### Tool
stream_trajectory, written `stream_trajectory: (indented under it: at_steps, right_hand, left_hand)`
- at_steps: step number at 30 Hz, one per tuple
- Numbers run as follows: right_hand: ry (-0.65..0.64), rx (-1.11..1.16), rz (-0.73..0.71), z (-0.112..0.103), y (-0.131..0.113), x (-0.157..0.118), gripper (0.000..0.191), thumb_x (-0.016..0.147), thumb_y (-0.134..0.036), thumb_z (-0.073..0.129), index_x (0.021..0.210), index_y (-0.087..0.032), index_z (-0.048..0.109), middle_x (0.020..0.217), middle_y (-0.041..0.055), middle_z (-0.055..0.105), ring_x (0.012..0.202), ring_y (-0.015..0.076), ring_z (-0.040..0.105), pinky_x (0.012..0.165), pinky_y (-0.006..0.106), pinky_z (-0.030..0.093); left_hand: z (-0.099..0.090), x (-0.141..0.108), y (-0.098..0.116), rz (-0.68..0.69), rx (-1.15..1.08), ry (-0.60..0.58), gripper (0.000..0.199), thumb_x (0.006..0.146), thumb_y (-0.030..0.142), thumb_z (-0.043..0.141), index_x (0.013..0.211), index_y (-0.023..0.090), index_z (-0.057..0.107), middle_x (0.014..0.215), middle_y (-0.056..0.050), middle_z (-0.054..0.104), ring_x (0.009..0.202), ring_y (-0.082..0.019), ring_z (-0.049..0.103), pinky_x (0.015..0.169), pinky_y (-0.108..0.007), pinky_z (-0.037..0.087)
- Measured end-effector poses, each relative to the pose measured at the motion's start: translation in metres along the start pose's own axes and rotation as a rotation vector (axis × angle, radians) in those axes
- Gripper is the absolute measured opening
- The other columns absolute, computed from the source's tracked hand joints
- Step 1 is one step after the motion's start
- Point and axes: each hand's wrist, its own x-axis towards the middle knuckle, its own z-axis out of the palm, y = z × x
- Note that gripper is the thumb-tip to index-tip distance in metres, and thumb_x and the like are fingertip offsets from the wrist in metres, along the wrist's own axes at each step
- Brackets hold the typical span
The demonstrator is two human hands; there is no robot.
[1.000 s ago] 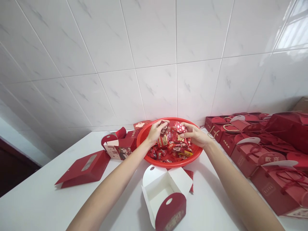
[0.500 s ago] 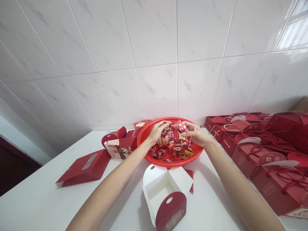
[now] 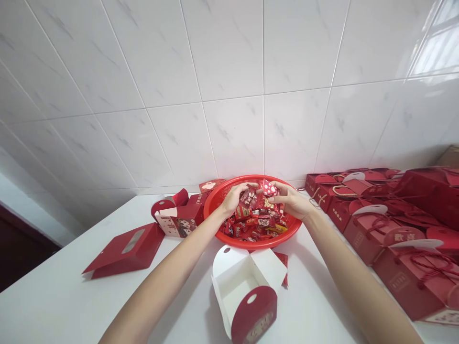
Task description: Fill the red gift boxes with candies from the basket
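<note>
Both my hands are over a red plastic basket point(image 3: 256, 245) filled with wrapped candies point(image 3: 256, 224). My left hand point(image 3: 234, 198) is closed on a dark red candy packet point(image 3: 247, 197) at the basket's left side. Opposite it, my right hand point(image 3: 292, 200) has its fingers curled around a pink polka-dot candy point(image 3: 270, 188) and a red candy packet with gold marks point(image 3: 268, 202). In front of the basket stands an open gift box point(image 3: 236, 289), white inside, with its flaps spread.
Several red gift boxes with cord handles point(image 3: 385, 229) stand in rows at the right. Folded red cartons point(image 3: 125, 251) and a partly opened box point(image 3: 181, 222) lie at left. A red packet point(image 3: 283, 267) is beside the open box. Behind is a tiled wall point(image 3: 233, 134).
My left hand has raised the dark red packet into fuller view. My right hand has shifted slightly left, keeping its candies. The open box stays put.
</note>
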Motion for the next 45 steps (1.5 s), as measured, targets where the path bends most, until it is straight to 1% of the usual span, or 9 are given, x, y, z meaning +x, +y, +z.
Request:
stream_trajectory:
  at_steps: [5,10,14,17,21,27,33,37,45]
  right_hand:
    - [0.051,0.010,-0.019,0.005,0.000,0.002,0.038,0.059,-0.019,0.084,0.091,-0.020,0.065,0.080,-0.0035,0.068,0.070,0.0124,0.063,0.065,0.025,0.053]
    - [0.048,-0.015,-0.050,0.020,-0.009,-0.002,0.039,0.061,-0.022,0.084,0.095,-0.021,0.064,0.085,-0.0017,0.069,0.075,0.0148,0.066,0.072,0.029,0.054]
    - [-0.054,-0.095,-0.086,0.046,-0.024,-0.017,0.037,0.066,-0.023,0.082,0.099,-0.021,0.064,0.092,0.0006,0.070,0.083,0.0180,0.067,0.079,0.034,0.055]
    - [-0.171,-0.210,-0.124,0.067,-0.036,-0.033,0.032,0.071,-0.023,0.078,0.099,-0.020,0.064,0.088,0.0008,0.069,0.077,0.0180,0.066,0.074,0.034,0.055]
    - [-0.333,-0.409,-0.080,0.084,-0.049,-0.054,0.023,0.077,-0.021,0.072,0.098,-0.020,0.064,0.081,-0.0008,0.067,0.071,0.0169,0.065,0.066,0.031,0.053]
    - [-0.476,-0.797,-0.086,0.094,-0.049,-0.063,0.016,0.083,-0.023,0.065,0.099,-0.020,0.064,0.083,-0.0013,0.068,0.071,0.0150,0.061,0.063,0.026,0.047]
    - [-0.479,-1.009,-0.065,0.105,-0.034,-0.058,0.007,0.090,-0.025,0.057,0.089,-0.018,0.059,0.068,-0.0031,0.058,0.058,0.0109,0.048,0.054,0.024,0.033]
    - [-0.497,-1.082,-0.097,0.108,-0.027,-0.057,0.013,0.091,-0.024,0.053,0.080,-0.019,0.056,0.065,-0.0041,0.053,0.055,0.0101,0.042,0.053,0.024,0.030]
    - [-0.531,-1.121,-0.086,0.107,-0.030,-0.060,0.019,0.092,-0.028,0.057,0.105,-0.018,0.066,0.086,0.0036,0.067,0.066,0.0139,0.056,0.058,0.025,0.037]
  left_hand:
    - [0.002,-0.004,0.006,0.006,-0.020,-0.005,0.037,0.078,0.035,0.063,0.109,0.017,0.075,0.109,-0.007,0.074,0.093,-0.022,0.066,0.072,-0.027,0.052]
    - [-0.002,-0.028,0.028,-0.041,-0.017,-0.137,0.052,0.080,0.045,0.072,0.124,0.018,0.069,0.110,-0.009,0.074,0.094,-0.024,0.067,0.075,-0.033,0.056]
    - [-0.005,-0.064,0.052,0.064,0.091,-0.139,0.053,0.084,0.050,0.070,0.127,0.020,0.067,0.119,-0.009,0.072,0.110,-0.029,0.065,0.093,-0.041,0.054]
    - [-0.005,-0.098,0.065,0.122,0.217,-0.128,0.049,0.091,0.051,0.062,0.130,0.022,0.065,0.129,-0.008,0.067,0.124,-0.029,0.058,0.106,-0.042,0.046]
    - [-0.005,-0.151,0.071,0.049,0.426,-0.156,0.041,0.100,0.044,0.048,0.135,0.026,0.058,0.133,-0.006,0.062,0.125,-0.027,0.056,0.107,-0.042,0.046]
    - [-0.007,-0.205,0.062,0.049,0.851,-0.111,0.025,0.097,0.033,0.052,0.115,0.024,0.068,0.137,-0.009,0.055,0.124,-0.027,0.055,0.101,-0.041,0.051]
    - [-0.016,-0.210,0.050,0.036,0.845,-0.121,0.022,0.095,0.030,0.055,0.111,0.022,0.067,0.138,-0.009,0.053,0.129,-0.026,0.052,0.110,-0.042,0.044]
    - [-0.018,-0.208,0.047,0.056,0.829,-0.122,0.028,0.095,0.032,0.055,0.119,0.022,0.065,0.139,-0.010,0.054,0.128,-0.026,0.054,0.109,-0.040,0.045]
    - [-0.020,-0.209,0.045,0.054,0.818,-0.135,0.032,0.095,0.037,0.054,0.123,0.024,0.063,0.136,-0.009,0.058,0.125,-0.026,0.056,0.106,-0.040,0.048]
